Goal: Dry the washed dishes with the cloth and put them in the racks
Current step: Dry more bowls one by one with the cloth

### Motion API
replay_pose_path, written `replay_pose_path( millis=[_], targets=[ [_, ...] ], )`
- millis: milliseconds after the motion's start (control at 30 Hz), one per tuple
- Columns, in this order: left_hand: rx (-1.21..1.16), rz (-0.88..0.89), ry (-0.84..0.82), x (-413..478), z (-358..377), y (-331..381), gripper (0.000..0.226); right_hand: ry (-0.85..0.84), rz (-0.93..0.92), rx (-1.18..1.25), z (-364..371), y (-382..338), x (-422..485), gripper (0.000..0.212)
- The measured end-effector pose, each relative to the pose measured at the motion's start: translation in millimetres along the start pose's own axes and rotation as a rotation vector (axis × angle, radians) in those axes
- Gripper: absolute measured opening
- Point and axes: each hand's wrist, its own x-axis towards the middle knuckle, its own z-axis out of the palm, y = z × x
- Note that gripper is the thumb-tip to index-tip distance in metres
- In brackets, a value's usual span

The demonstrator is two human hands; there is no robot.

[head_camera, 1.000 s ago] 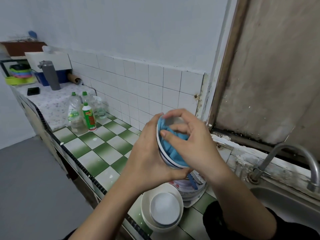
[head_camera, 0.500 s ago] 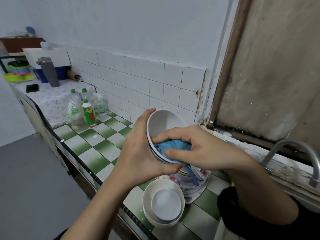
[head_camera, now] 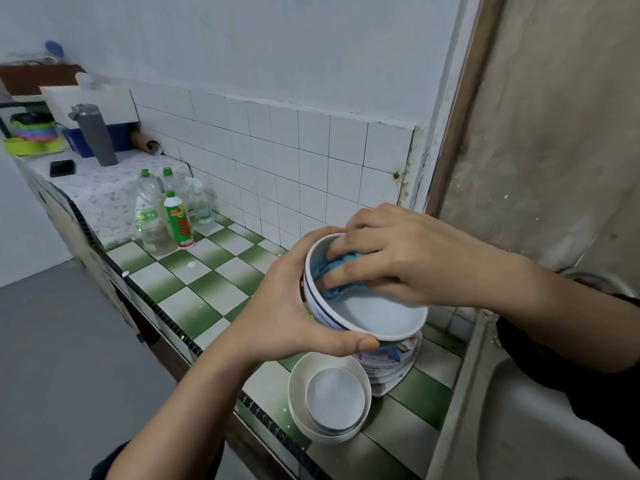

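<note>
A white bowl (head_camera: pixel 377 315) with blue rim lines is held in the air over the counter. My left hand (head_camera: pixel 284 306) grips it from outside, thumb under its near wall. My right hand (head_camera: pixel 391 258) reaches inside the bowl and presses a blue cloth (head_camera: pixel 337 271) against the far-left inner wall, fingers curled over the cloth. Below them stand nested white bowls (head_camera: pixel 332 400) and a stack of patterned plates (head_camera: pixel 391 362), partly hidden by the held bowl.
The green-and-white tiled counter (head_camera: pixel 207 289) runs left to several bottles (head_camera: pixel 162 213), a grey flask (head_camera: pixel 95 133) and a black phone (head_camera: pixel 62 168). A sink (head_camera: pixel 519 427) lies at the right. Tiled wall behind; grey floor at left.
The bowl has tipped from upright-on-edge to mouth facing more upward. My right hand with the cloth moved from the lower inside of the bowl to its upper-left inner wall.
</note>
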Motion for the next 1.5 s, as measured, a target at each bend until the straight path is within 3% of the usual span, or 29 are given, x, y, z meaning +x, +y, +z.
replay_pose_path(
  millis=[200,300,400,533,667,733,800,867,1000,1067,1200,1300,1400,1500],
  targets=[
    [0.042,-0.004,0.051,-8,-1,-6,0.101,-0.368,0.296,0.48,-19,-11,2,0.039],
    [0.077,-0.006,0.041,-9,1,-2,0.102,-0.427,0.328,0.665,-26,-13,1,0.033],
    [0.078,-0.009,0.049,-12,5,0,0.099,-0.393,0.379,0.838,-25,-16,4,0.027],
    [0.171,0.031,0.094,-13,9,4,0.091,-0.105,0.648,1.158,-9,-23,10,0.025],
    [0.255,0.039,0.098,-17,9,2,0.103,-0.176,0.715,1.373,-11,-20,9,0.018],
    [0.254,0.061,0.122,-19,8,2,0.096,-0.045,0.809,1.487,-21,-18,10,0.018],
    [0.237,0.09,0.154,-20,7,3,0.091,0.129,0.862,1.295,-23,-16,8,0.022],
    [0.22,0.098,0.178,-20,9,7,0.09,0.198,0.87,0.973,-20,-21,9,0.023],
    [0.221,0.102,0.188,-22,13,9,0.103,0.29,0.732,0.517,-1,-46,15,0.014],
    [0.269,0.07,0.208,-23,9,8,0.115,0.256,0.65,0.491,0,-56,17,0.015],
    [0.306,0.063,0.216,-25,-3,7,0.118,-0.031,0.519,0.799,-17,-47,16,0.024],
    [0.273,0.082,0.248,-28,-6,7,0.108,0.026,0.532,1.001,-26,-39,16,0.03],
    [0.285,0.108,0.305,-32,-9,8,0.102,0.252,0.687,0.747,-19,-37,19,0.03],
    [0.325,0.153,0.266,-34,-8,12,0.104,0.325,0.795,0.453,-5,-49,30,0.019]
  ],
)
